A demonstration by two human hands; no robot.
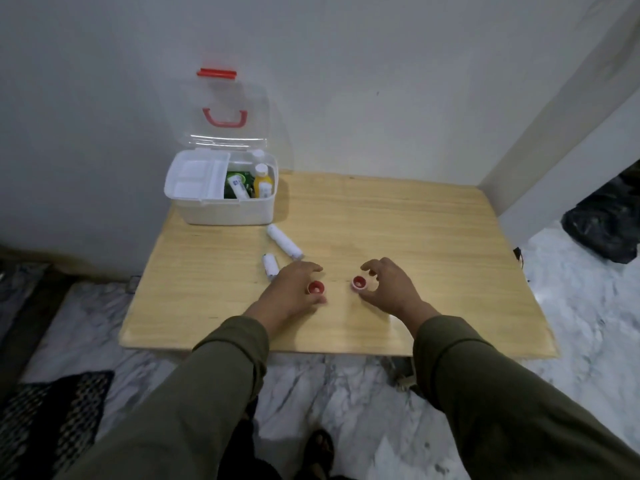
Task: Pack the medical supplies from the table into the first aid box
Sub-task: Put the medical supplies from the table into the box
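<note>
1. The left hand (290, 289) curls around a small red-centred tape roll (316, 287) near the wooden table (415, 237) centre.
2. The right hand (388, 285) closes on a second roll (359, 282).
3. Two white bandage rolls (284, 245) lie at 11 o'clock.
4. Beyond them, the first aid box (228, 206) stands open, holding bottles.

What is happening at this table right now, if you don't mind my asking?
A person is packing medical supplies into an open first aid box at the table's far left corner. Each hand is closing around a small red-capped item: the left hand on one, the right hand on the other. Two white rolls lie loose on the table. A yellow bottle and a white tube are already inside.
</note>
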